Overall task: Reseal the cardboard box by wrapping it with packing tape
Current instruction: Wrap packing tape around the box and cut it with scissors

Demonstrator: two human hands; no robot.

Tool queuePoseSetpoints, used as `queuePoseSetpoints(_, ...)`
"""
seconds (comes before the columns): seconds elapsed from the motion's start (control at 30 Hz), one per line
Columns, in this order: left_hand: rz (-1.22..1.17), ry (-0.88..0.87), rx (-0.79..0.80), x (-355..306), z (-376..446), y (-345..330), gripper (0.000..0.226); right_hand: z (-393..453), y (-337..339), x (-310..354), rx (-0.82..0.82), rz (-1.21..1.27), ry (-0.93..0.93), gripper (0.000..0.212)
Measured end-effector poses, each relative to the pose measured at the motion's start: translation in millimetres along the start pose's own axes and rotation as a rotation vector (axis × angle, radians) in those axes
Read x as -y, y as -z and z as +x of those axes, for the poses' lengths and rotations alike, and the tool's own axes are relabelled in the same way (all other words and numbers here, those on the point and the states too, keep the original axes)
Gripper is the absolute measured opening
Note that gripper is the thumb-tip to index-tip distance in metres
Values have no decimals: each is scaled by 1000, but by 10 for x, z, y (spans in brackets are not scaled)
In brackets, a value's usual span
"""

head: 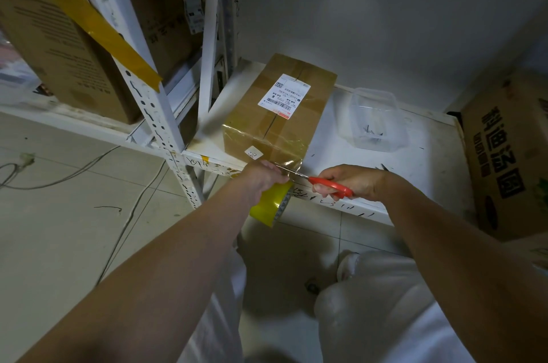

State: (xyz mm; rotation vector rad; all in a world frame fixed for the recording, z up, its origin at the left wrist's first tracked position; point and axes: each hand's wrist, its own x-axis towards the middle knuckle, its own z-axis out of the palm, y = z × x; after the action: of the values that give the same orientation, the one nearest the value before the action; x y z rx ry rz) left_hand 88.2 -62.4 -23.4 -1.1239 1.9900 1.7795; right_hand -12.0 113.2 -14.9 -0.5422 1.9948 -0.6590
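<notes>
A brown cardboard box (275, 113) with a white shipping label lies on a white shelf (415, 161), its near end wrapped in shiny clear tape. A strip of tape (292, 163) runs from the box's near lower corner down to a yellow tape roll (269, 205). My left hand (264, 177) grips that roll just below the shelf edge. My right hand (350, 180) holds red-handled scissors (329, 184), whose blades meet the stretched tape strip beside my left hand.
A clear plastic tub (373, 122) with small dark bits stands right of the box. A printed carton (510, 155) sits at the far right. White rack posts (157, 101) and stored cartons (68, 45) stand left. Cables (118, 214) lie on the tiled floor.
</notes>
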Motion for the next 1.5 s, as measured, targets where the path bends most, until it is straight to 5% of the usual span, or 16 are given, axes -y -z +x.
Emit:
queuePoseSetpoints(0.4, 19, -18, 5, -30, 55, 20, 22, 36, -91, 23, -123, 88, 31, 28)
queuePoseSetpoints(0.77, 144, 22, -49, 78, 109, -1, 49, 146, -108, -183, -234, -558, -52, 66)
queuePoseSetpoints(1.0, 143, 57, -40, 133, 81, 72, 54, -53, 78, -476, -331, -710, -235, 70)
queuePoseSetpoints(1.13, 99, 58, -34, 153, 52, 40, 47, 34, 23, -481, -537, -676, -328, 61)
queuePoseSetpoints(1.37, 45, 58, -10, 150, 38, 47, 20, 218, -159, -211, -663, -561, -358, 24)
queuePoseSetpoints(1.43, 38, 55, -10, 159, 43, 64, 14, 223, -207, -173, -807, -640, -258, 28)
queuePoseSetpoints(1.5, 38, 45, -10, 172, 40, 70, 16, 192, -265, -91, -1001, -566, 51, 39)
